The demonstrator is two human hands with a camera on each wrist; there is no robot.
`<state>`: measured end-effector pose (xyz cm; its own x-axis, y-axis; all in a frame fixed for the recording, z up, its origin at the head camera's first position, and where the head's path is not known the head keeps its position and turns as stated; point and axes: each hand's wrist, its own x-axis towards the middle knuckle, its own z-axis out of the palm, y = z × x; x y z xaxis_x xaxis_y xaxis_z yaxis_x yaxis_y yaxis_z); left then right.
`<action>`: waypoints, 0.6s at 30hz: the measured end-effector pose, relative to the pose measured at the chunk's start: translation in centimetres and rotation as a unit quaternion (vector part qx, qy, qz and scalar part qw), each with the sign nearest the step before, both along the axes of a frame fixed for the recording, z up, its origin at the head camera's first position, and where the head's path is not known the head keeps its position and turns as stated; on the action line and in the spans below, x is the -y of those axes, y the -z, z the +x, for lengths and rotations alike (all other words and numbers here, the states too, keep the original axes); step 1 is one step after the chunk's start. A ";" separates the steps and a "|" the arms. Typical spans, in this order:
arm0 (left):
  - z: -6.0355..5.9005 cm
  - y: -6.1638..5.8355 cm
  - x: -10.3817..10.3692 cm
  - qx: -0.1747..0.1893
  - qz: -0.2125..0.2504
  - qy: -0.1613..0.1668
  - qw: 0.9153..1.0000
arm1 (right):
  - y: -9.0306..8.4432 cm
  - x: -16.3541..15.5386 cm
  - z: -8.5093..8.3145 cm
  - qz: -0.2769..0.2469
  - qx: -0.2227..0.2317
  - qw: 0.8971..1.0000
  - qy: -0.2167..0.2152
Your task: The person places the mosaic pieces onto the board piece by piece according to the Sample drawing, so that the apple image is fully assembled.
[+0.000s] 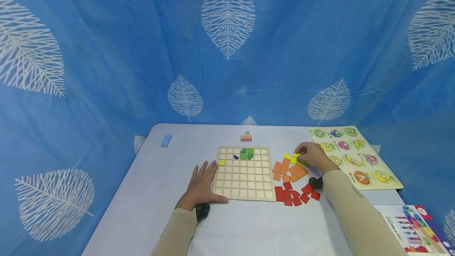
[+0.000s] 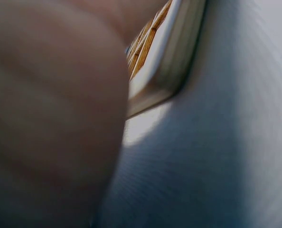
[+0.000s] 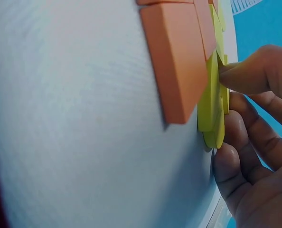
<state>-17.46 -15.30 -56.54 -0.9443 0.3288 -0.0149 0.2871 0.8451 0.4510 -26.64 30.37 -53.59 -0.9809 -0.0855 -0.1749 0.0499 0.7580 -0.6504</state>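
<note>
The left hand [image 1: 203, 185], fingers spread, lies at a square pale wooden grid board [image 1: 245, 181]. Right of this board, the right hand [image 1: 313, 156] touches small flat yellow tiles [image 1: 293, 160]; whether it pinches one cannot be told. Probably light and stiff, they suit holding by opposite edges.

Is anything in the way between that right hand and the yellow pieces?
Nothing visible: the right hand has its fingers right at the yellow pieces. The orange pieces lie beside them, not in between.

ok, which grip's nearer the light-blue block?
Left. Left grip is below-right of the block in head view, at the board; right grip is farther right, past the board, at the yellow pieces.
</note>
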 end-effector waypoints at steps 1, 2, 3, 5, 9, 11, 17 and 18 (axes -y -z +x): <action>0.0 0.0 0.0 0.000 -0.002 0.000 1.000 | 0.0 0.0 0.0 0.000 -0.001 1.000 -0.002; 0.0 0.0 0.0 0.001 -0.004 0.001 1.000 | 0.1 0.0 0.0 0.000 0.000 1.000 0.001; 0.0 0.0 0.0 0.001 -0.005 0.002 1.000 | 0.1 0.0 0.0 -0.001 -0.001 1.000 0.002; 0.1 0.0 0.0 0.003 -0.007 0.002 1.000 | 0.1 0.0 0.0 -0.002 -0.002 1.000 0.005; 0.2 -0.1 0.1 0.003 -0.001 0.002 1.000 | 0.0 0.2 -0.2 -0.011 -0.006 1.000 0.007; 0.2 -0.2 0.1 0.003 0.000 0.002 1.000 | -0.1 0.4 -0.3 -0.015 -0.007 1.000 0.008; 0.0 -0.1 0.0 0.003 -0.002 0.000 1.000 | -0.4 1.2 -0.5 -0.020 -0.008 1.000 0.012; 0.0 0.0 0.0 0.003 -0.001 0.000 1.000 | -0.5 1.3 -0.5 -0.020 -0.010 1.000 0.012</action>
<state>-17.49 -15.29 -56.50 -0.9440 0.3292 -0.0221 0.2845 0.8461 0.4508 -27.14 29.05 -53.08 -0.9858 -0.0691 -0.1528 0.0543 0.7303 -0.6810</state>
